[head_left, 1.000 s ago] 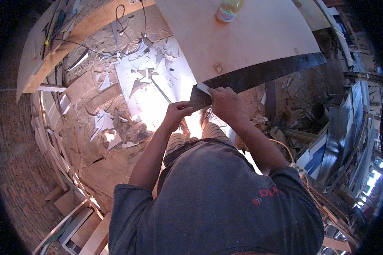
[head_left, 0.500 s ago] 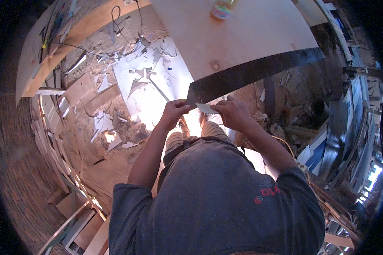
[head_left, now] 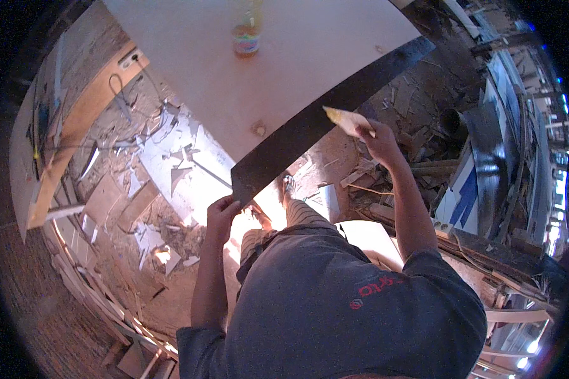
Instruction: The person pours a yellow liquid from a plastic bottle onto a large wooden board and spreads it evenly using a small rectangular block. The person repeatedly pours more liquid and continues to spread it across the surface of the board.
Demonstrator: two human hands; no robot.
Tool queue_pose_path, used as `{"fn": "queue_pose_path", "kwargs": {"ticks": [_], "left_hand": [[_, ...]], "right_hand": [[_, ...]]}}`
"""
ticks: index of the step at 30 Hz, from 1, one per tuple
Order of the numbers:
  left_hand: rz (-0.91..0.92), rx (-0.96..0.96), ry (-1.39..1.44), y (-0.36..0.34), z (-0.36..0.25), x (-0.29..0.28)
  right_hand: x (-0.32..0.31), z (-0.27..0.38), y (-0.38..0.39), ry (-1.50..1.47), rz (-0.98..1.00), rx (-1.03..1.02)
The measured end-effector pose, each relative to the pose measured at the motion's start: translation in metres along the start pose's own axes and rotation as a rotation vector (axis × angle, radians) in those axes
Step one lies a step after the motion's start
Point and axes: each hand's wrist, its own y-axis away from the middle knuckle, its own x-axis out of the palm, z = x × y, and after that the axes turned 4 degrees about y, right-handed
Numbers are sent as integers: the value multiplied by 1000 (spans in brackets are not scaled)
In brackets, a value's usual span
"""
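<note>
A long dark strip (head_left: 291, 142) lies along the near edge of a pale wooden board (head_left: 310, 63), reaching from the near left corner to the far right. My left hand (head_left: 222, 216) is closed, pinching the strip's near left end. In my right hand (head_left: 380, 143) is a thin, pale flat piece (head_left: 349, 120) with a yellowish smear on its tip. That hand is held over the strip's near edge, about midway along; whether the tip touches the strip, I cannot tell. On the board stands a clear bottle (head_left: 246, 39) with yellowish contents and a colourful label.
Offcuts and scraps (head_left: 148, 243) litter the floor at left. A wooden beam (head_left: 82, 123) with a socket and a cable stands beyond them. Sheets and panels (head_left: 496, 158) lean at the right, near a dark pipe (head_left: 450, 120) and loose wood.
My right hand has moved from near the left hand outward along the strip, carrying the flat piece. My left hand stays at the strip's end. The view has shifted to the right.
</note>
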Motion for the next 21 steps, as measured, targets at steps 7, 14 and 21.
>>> {"fn": "queue_pose_path", "kwargs": {"ticks": [7, 14, 21], "left_hand": [[6, 18, 57, -7, 9, -4], [-67, -26, 40, 1, 0, 3], [-61, -46, 14, -3, -2, 6]], "right_hand": [[-14, -69, -99, 537, -199, -81], [-22, -89, -126, 584, -147, -125], [-40, -89, -162, 672, -61, 162]]}}
